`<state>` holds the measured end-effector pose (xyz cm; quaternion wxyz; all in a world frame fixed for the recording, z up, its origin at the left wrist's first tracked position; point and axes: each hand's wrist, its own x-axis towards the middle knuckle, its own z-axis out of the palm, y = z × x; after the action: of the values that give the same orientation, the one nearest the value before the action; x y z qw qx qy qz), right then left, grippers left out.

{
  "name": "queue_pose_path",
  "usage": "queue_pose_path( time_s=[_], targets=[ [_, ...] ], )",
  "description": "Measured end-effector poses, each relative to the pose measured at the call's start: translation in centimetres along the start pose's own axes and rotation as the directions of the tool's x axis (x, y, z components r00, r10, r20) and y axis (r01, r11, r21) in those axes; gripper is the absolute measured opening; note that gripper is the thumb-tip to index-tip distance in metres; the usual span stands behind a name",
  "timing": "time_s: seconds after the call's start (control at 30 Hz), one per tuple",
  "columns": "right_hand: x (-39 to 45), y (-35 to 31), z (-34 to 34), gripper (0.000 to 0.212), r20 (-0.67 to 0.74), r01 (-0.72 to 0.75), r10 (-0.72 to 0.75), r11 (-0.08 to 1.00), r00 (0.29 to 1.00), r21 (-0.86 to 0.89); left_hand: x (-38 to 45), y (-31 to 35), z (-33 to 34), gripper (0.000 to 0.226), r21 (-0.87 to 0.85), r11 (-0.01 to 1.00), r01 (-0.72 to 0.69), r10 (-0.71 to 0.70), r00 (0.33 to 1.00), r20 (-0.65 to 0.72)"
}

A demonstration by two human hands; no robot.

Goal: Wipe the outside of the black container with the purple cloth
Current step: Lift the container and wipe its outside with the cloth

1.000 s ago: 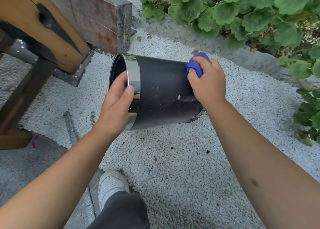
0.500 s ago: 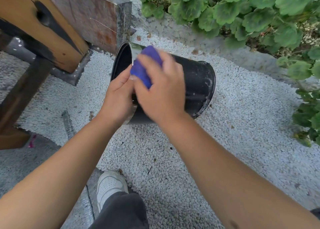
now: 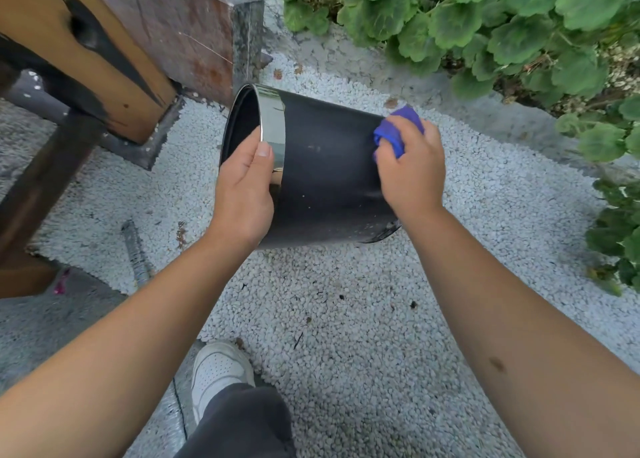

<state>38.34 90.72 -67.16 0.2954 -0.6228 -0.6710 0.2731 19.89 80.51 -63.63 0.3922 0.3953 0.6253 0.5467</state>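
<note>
The container (image 3: pixel 329 170) lies sideways above the gravel (image 3: pixel 346 319) (plants (image 3: pixel 485 24) behind), bench (image 3: pixel 86 59) left.

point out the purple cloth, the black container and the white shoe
purple cloth (image 3: pixel 398 133), head view, on the bunched fold showing by the fingers
black container (image 3: pixel 329 170), head view, on its dark outer wall
white shoe (image 3: pixel 218 371), head view, on the toe top

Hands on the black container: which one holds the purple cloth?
The right hand, near the container's base end, grips the purple cloth against the black container. The left hand holds only the chrome rim.
</note>
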Motion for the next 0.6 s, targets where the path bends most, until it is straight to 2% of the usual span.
queue_pose_path(
  time_s=[0.13, 0.17, 0.23, 0.27, 0.3, 0.33, 0.37, 0.4, 0.43, 0.47, 0.53, 0.6],
  targets=[
    [1.6, 1.0, -1.7, 0.035, 0.082, -0.012, 0.020, 0.994, 0.996, -0.106, -0.1, 0.1, 0.7, 0.038, 0.054, 0.998, -0.038, 0.037, 0.999, 0.015],
    [1.8, 0.9, -2.2, 0.032, 0.071, -0.026, 0.031, 0.997, 0.997, -0.073, -0.1, 0.0, 0.7, 0.039, 0.057, 0.998, -0.040, 0.039, 0.999, 0.022],
    [2.1, 0.2, -3.3, 0.025, -0.031, -0.145, 0.154, 0.968, 0.988, 0.203, -0.2, 0.0, 0.7, 0.040, 0.057, 0.998, -0.038, 0.037, 0.999, 0.020],
    [2.3, -0.1, -3.9, 0.022, -0.072, -0.221, 0.270, 0.890, 0.960, 0.399, -0.3, 0.0, 0.6, 0.040, 0.053, 0.998, -0.033, 0.032, 0.999, 0.019],
    [2.5, -0.3, -4.4, 0.017, -0.055, -0.284, 0.387, 0.758, 0.920, 0.587, -0.2, 0.0, 0.5, 0.039, 0.049, 0.998, -0.027, 0.026, 0.999, 0.021],
    [2.6, -0.6, -4.7, 0.009, 0.048, -0.345, 0.465, 0.581, 0.884, 0.737, -0.2, 0.0, 0.5, 0.038, 0.048, 0.999, -0.019, 0.018, 1.000, 0.024],
    [2.6, -0.9, -4.9, 0.003, 0.205, -0.413, 0.477, 0.384, 0.854, 0.826, -0.3, 0.1, 0.5, 0.037, 0.049, 0.999, -0.011, 0.010, 1.000, 0.022],
    [2.5, -1.4, -5.1, 0.009, 0.359, -0.483, 0.433, 0.219, 0.827, 0.848, -0.2, 0.1, 0.4, 0.037, 0.047, 0.999, -0.006, 0.005, 1.000, 0.021],
    [2.3, -2.0, -5.1, 0.017, 0.484, -0.550, 0.350, 0.116, 0.802, 0.827, -0.3, 0.1, 0.4, 0.037, 0.042, 0.999, -0.006, 0.005, 1.000, 0.021],
    [2.0, -2.6, -5.0, 0.023, 0.558, -0.596, 0.268, 0.081, 0.785, 0.799, -0.4, 0.0, 0.4, 0.038, 0.040, 0.999, -0.010, 0.009, 1.000, 0.022],
    [1.0, -4.4, -4.3, 0.028, 0.602, -0.623, 0.160, 0.163, 0.782, 0.765, -0.5, 0.1, 0.5, 0.040, 0.043, 0.999, -0.022, 0.020, 0.999, 0.028],
    [0.0, -6.2, -3.4, 0.029, 0.519, -0.523, 0.133, 0.414, 0.845, 0.745, -0.4, 0.1, 0.6, 0.039, 0.031, 0.999, -0.023, 0.022, 0.999, 0.044]
  ],
)
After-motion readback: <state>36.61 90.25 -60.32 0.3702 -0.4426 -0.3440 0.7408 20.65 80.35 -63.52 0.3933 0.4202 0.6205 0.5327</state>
